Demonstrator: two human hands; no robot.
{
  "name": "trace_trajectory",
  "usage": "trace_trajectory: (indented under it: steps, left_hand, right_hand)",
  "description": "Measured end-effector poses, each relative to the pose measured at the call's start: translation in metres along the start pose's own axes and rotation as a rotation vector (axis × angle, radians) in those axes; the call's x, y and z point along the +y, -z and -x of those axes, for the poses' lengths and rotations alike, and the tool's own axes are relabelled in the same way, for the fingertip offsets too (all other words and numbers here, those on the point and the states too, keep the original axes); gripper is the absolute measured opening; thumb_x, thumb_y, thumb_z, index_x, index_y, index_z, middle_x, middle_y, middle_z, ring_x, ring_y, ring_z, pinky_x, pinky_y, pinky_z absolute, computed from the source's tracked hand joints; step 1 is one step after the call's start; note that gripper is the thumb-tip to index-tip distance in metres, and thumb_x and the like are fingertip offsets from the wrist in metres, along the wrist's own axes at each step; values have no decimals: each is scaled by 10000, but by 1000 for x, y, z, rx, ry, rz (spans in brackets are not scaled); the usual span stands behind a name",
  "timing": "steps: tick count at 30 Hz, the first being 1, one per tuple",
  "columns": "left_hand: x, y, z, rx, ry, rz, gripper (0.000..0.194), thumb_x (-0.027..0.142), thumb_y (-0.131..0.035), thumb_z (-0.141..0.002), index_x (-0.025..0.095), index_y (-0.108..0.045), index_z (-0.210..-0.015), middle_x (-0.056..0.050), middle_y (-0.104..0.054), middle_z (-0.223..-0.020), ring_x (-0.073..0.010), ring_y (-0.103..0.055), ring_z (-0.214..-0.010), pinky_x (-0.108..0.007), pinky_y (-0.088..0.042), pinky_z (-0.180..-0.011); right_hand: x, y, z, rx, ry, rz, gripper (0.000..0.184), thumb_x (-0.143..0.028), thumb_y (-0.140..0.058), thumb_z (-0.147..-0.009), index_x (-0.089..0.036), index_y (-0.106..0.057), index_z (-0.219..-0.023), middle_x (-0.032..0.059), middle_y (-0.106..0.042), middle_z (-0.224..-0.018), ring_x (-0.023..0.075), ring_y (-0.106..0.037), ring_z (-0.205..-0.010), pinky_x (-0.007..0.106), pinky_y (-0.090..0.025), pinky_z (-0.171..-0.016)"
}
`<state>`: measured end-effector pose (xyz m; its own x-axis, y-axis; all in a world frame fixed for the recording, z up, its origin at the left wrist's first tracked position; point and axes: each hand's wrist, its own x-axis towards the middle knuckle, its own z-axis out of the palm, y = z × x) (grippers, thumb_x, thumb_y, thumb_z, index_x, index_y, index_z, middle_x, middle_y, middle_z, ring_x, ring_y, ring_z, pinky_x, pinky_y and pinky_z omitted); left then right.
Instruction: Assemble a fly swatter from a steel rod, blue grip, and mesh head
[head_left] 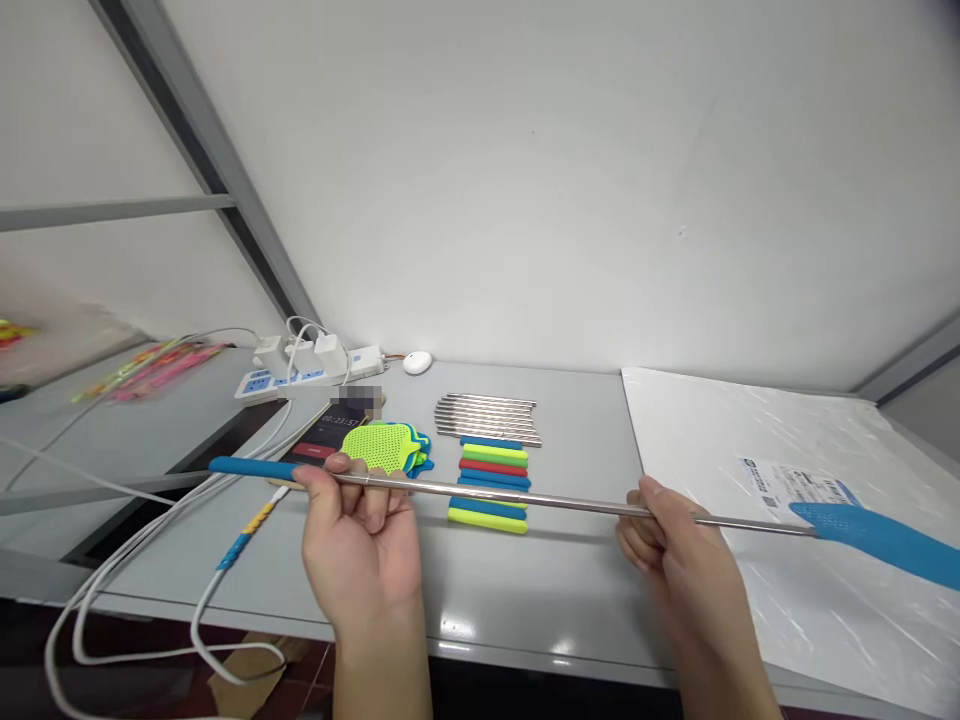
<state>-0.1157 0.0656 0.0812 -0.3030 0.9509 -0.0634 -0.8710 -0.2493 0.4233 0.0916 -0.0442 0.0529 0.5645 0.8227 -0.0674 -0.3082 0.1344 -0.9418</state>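
Observation:
A telescopic fly swatter (495, 494) is stretched out across the view, with a blue handle at the left and a blue perforated head at the right. My left hand (364, 530), palm up, pinches its metal rod beside the handle. Farther along the rod, toward the head, my right hand (679, 545) is closed around it. Behind the rod lie coloured handle sleeves (491, 470) in a column, partly covered by it. Metal telescopic rods (487, 415) rest in a row beyond them. A stack of swatter heads (379, 447), yellow-green on top, sits behind my left hand.
A phone (330, 428) lies at the left near a white power strip (307, 375) with chargers. White cables (150, 530) loop over the table's front edge. A small white case (417, 362) is by the wall. A white plastic bag (690, 430) with a label covers the right side.

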Motion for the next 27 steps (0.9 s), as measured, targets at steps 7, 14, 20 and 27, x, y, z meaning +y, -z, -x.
trace_trajectory:
  steps: [7, 14, 20, 27]
  left_hand:
    - [-53, -19, 55, -46, 229, -61, 207, 358, -546, -943, 175, -571, -848, 97, -240, -533, -43, -180, -409, -174, -284, -425]
    - [-90, -17, 108, -105, 440, -217, 282, 439, -570, -917, 166, -577, -846, 90, -232, -547, -34, -231, -456, -148, -278, -458]
    - [-62, -15, 84, -138, 213, -265, 277, 415, -578, -917, 158, -584, -814, 87, -252, -551, -25, -212, -438, -151, -307, -472]
    - [-39, -17, 61, -62, 41, -146, 208, 329, -536, -952, 165, -575, -831, 91, -225, -547, -51, -147, -440, -170, -367, -502]
  right_hand:
    - [2, -25, -3, 64, 18, -97, 478, -421, -618, -861, -225, -294, -569, -95, -181, -520, 74, -176, -449, 265, -194, -436]
    - [14, -37, 11, 20, 15, 142, 490, -524, -554, -884, -214, -335, -574, -56, -288, -540, 101, -280, -521, 273, -236, -480]
    - [13, -18, 18, -111, 2, 259, 524, -526, -519, -900, -217, -289, -545, -53, -252, -517, 103, -238, -512, 296, -185, -497]
    - [12, -17, 14, -155, -45, 87, 521, -504, -554, -891, -220, -310, -530, -61, -258, -490, 98, -230, -479, 301, -178, -489]
